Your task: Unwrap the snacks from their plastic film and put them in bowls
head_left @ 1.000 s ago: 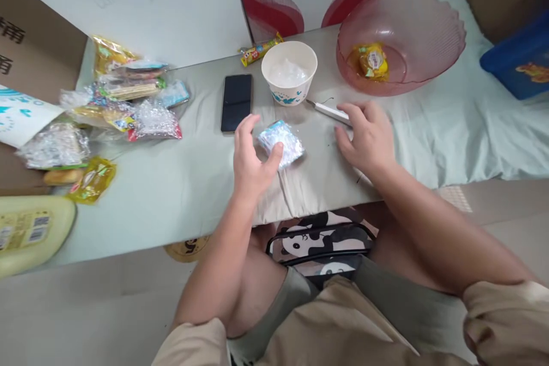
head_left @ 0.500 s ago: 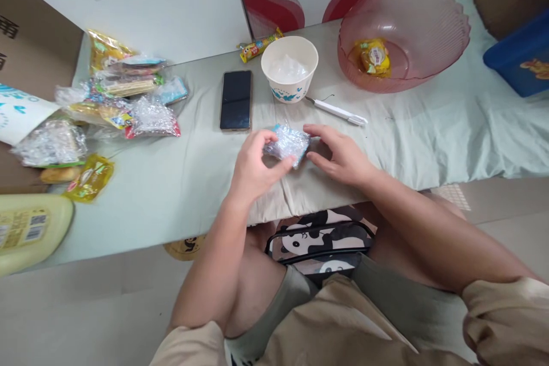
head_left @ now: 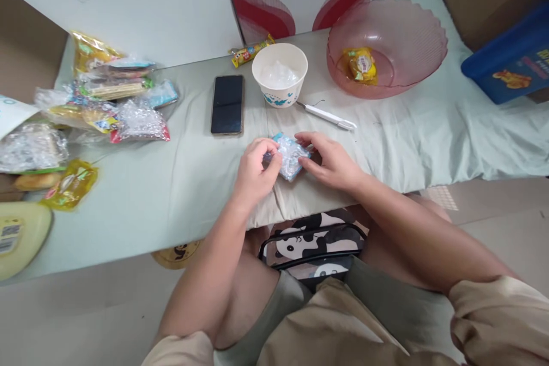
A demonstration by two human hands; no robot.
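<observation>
A small clear-wrapped packet [head_left: 290,159] with blue edges lies at the table's front edge, crinkled and shiny; its contents cannot be made out. My left hand [head_left: 257,168] pinches its left side between thumb and forefinger. On the opposite side, my right hand [head_left: 332,160] holds the packet's right edge, thumb on the wrapping and forefinger at the upper corner. Just beyond stands a white paper cup [head_left: 281,77] with crumpled clear plastic inside. A white craft knife or pen-like tool [head_left: 329,116] lies beside the cup, and a black phone [head_left: 227,105] rests to the left.
Several wrapped snacks [head_left: 139,120] are heaped at the left, near a yellow bottle [head_left: 21,240]. A pink bowl [head_left: 412,63] holding a yellow packet [head_left: 362,66] stands back right. Cartons [head_left: 309,11] line the rear; a blue container [head_left: 510,63] is at far right.
My right thumb and fingers have closed in onto the packet's right side. My left thumb has drawn back to a pinch at its left edge. The whole view has shifted slightly.
</observation>
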